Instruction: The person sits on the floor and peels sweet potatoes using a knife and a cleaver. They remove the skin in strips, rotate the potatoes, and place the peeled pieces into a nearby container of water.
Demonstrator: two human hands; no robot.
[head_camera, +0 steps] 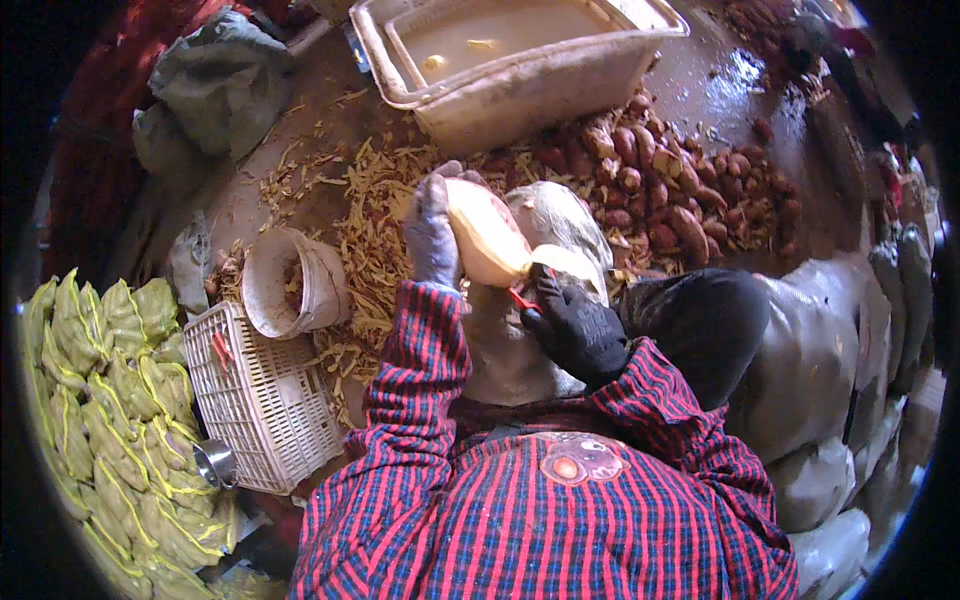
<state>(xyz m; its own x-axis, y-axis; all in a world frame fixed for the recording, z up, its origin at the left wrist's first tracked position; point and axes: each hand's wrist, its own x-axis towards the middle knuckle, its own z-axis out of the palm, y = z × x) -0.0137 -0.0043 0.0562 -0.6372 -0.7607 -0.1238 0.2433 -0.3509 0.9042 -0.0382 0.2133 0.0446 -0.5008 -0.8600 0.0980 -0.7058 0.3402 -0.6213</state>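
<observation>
My left hand [435,232], in a grey glove, grips the upper end of a large, partly peeled sweet potato [484,234]. Pale flesh shows along its near side, while reddish skin is left on the far edge. In a black glove, my right hand [574,322] holds a red-handled peeler [523,301] against the tuber's lower end. The peeler's head is hidden. A broad pale piece [568,264], possibly a peel strip, shows just above the right glove. Beneath both hands a light, dirty cover [559,214] lies over my lap.
Peelings [375,202] litter the floor beyond my left arm. Unpeeled sweet potatoes [682,202] are heaped at right. A plastic tub [525,90] of murky water stands ahead. At left are a white bucket [281,285], an upturned-looking white crate [262,405] and stacked green sacks [120,412].
</observation>
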